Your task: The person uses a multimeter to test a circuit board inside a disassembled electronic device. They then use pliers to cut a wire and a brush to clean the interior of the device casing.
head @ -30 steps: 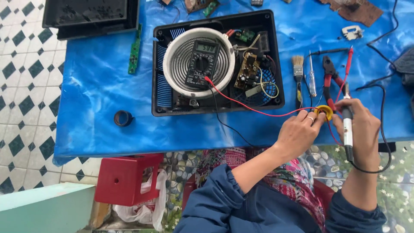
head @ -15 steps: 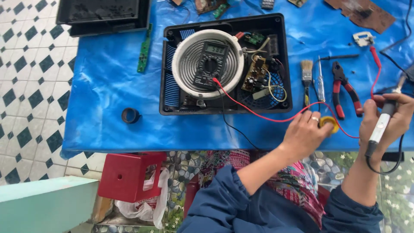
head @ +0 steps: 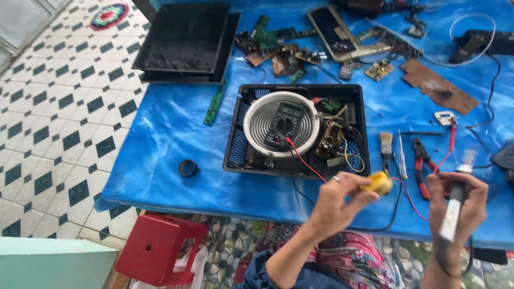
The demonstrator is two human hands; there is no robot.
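I see a small yellow roll (head: 380, 182), round and stubby, pinched in my left hand (head: 334, 206) just off the bench's front edge. My right hand (head: 458, 206) wraps a white-handled soldering iron (head: 452, 211), held near upright, tip end blurred, black cord trailing below.

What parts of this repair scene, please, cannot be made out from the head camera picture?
- Tip of the soldering iron: motion-blurred, and the right hand wraps its handle.
- Yellow object: partly covered by the left hand fingers, so its kind is unclear.
- Multimeter display: too small to read.
- Black device: cut off by the right edge.
- Circuit board scraps: too small to identify individually.
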